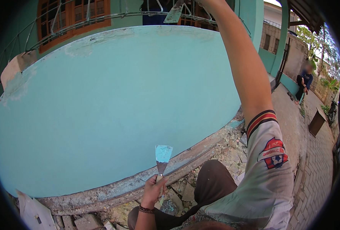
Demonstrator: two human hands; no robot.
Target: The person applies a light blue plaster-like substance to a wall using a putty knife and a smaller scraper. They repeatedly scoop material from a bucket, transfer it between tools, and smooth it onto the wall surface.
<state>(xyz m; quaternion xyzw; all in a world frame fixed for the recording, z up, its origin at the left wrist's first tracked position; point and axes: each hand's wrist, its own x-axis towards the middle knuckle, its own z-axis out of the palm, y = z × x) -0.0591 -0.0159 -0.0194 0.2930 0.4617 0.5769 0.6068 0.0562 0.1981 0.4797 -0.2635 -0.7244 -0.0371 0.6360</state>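
Observation:
My left hand [154, 189] is closed round the handle of a putty knife [162, 167], low in front of the wall. Light blue paste covers its upturned blade. My right arm stretches up past the wall's right side, and my right hand [208, 2] is mostly cut off by the upper edge. Beside it a second putty knife [174, 14], its blade smeared blue-green, points down at the wall's top; its handle runs out of view toward that hand. The low curved wall [112, 103] is pale turquoise, with rough, patchy plaster along its top.
A rough ledge [128, 188] and broken rubble [231, 153] lie along the wall's foot. Metal railing [120, 15] runs above its top. At the right, a person [306, 82] sits by the paved lane [311, 168], near a brown box [317, 122]. A white sheet [34, 212] leans at lower left.

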